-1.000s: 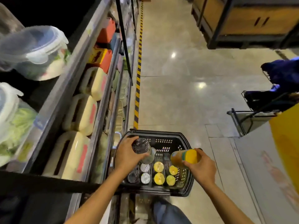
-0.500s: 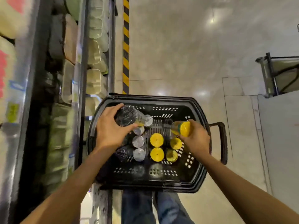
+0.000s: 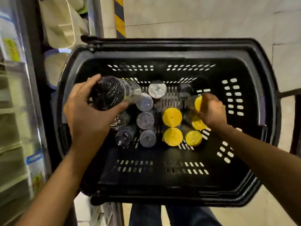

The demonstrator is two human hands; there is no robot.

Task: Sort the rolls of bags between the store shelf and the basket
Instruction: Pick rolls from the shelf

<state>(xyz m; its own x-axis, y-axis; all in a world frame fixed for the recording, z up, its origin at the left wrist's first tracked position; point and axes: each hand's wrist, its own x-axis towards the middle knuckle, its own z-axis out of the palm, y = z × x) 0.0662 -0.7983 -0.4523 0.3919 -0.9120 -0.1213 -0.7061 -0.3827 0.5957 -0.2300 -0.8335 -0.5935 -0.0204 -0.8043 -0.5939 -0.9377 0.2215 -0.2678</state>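
A black plastic basket (image 3: 254, 66) fills the view below me. Inside it stand several rolls of bags on end: grey and black ones (image 3: 145, 120) on the left, yellow ones (image 3: 172, 117) on the right. My left hand (image 3: 84, 115) grips a black roll (image 3: 112, 92) wrapped in clear film, tilted over the basket's left side. My right hand (image 3: 211, 111) holds a yellow roll (image 3: 197, 101) low inside the basket, beside the other yellow rolls.
The store shelf (image 3: 19, 98) runs down the left edge with pale plastic containers (image 3: 60, 28) on it. A yellow-and-black striped line (image 3: 119, 17) marks the tiled floor beyond the basket. My legs (image 3: 171, 216) show under the basket.
My view dropped closer over the basket. Both hands moved lower into it; the yellow roll went from above the rim down among the yellow rolls.
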